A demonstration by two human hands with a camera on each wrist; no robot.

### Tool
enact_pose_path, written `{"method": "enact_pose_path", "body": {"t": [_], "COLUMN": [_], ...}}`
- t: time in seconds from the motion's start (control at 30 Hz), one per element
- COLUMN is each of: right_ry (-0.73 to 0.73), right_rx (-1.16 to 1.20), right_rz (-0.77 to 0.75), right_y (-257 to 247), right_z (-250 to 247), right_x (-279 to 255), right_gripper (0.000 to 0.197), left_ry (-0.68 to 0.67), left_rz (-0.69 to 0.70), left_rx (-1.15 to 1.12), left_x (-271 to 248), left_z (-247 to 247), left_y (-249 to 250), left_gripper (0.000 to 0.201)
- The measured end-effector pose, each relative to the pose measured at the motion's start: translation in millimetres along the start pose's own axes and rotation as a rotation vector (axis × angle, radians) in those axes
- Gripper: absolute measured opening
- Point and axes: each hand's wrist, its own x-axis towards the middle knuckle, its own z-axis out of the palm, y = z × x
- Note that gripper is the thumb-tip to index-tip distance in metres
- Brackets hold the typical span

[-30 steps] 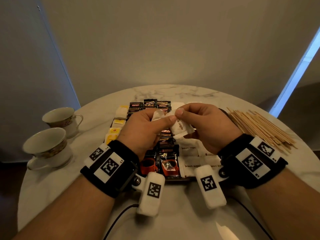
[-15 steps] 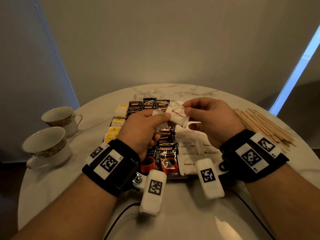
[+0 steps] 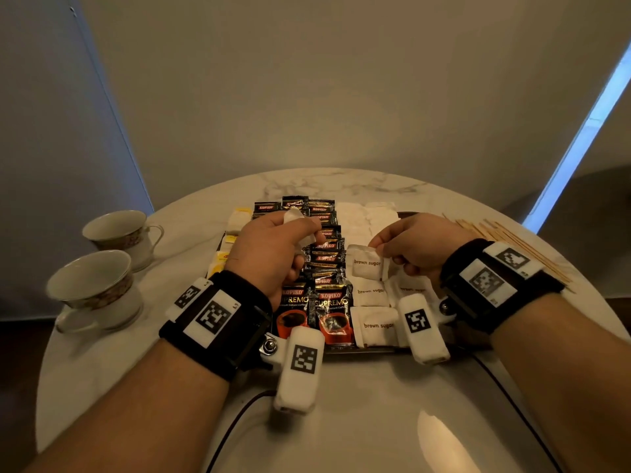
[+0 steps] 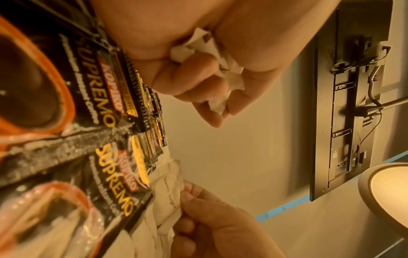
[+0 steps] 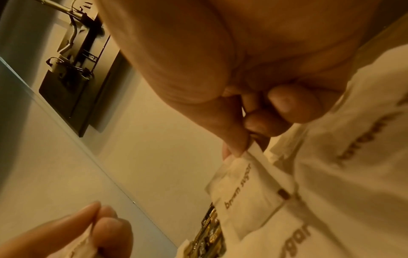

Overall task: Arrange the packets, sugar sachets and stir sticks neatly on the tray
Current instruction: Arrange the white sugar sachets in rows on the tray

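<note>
A dark tray (image 3: 368,349) on the marble table holds rows of black coffee packets (image 3: 329,315), yellow tea packets (image 3: 222,257) and white brown-sugar sachets (image 3: 372,327). My right hand (image 3: 406,249) pinches one brown-sugar sachet (image 3: 365,262) (image 5: 247,188) by its right edge, low over the sachet column. My left hand (image 3: 276,247) hovers over the coffee packets and grips several white sachets (image 3: 293,216) (image 4: 212,52) in its curled fingers. Wooden stir sticks (image 3: 512,244) lie in a loose pile on the table, right of the tray.
Two teacups, one nearer (image 3: 92,285) and one farther (image 3: 119,230), stand at the table's left. A black cable (image 3: 232,428) runs across the near table edge. A wall stands close behind the table.
My right hand has pulled one brown-sugar sachet away from my left hand and lowered it toward the sachet column. The hands, together a second ago, are now apart.
</note>
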Motion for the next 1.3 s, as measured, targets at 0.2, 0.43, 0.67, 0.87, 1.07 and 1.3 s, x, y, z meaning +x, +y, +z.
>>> {"method": "enact_pose_path", "body": {"t": [0.2, 0.43, 0.67, 0.87, 1.07, 1.3], "right_ry": [-0.043, -0.062, -0.117, -0.097, 0.113, -0.155], "right_rx": [-0.09, -0.057, -0.115, -0.249, -0.093, -0.029], "right_rz": [0.031, 0.06, 0.096, 0.061, -0.067, -0.031], "right_y": [-10, -17, -19, -25, -24, -28], "right_z": [3, 1, 4, 8, 2, 21], "right_x": [2, 4, 5, 4, -8, -18], "right_gripper": [0.017, 0.023, 0.024, 0.016, 0.016, 0.022], "left_ry": [0.002, 0.005, -0.003, -0.005, -0.009, -0.042], "left_rz": [-0.001, -0.005, -0.011, -0.024, -0.038, -0.134], "left_rx": [-0.019, -0.021, -0.016, -0.021, -0.022, -0.067], "left_x": [1, 1, 0, -1, 0, -6], "left_z": [-1, -2, -2, -2, -1, 4], "left_y": [1, 2, 2, 3, 4, 7], "left_gripper": [0.008, 0.008, 0.008, 0.009, 0.014, 0.016]}}
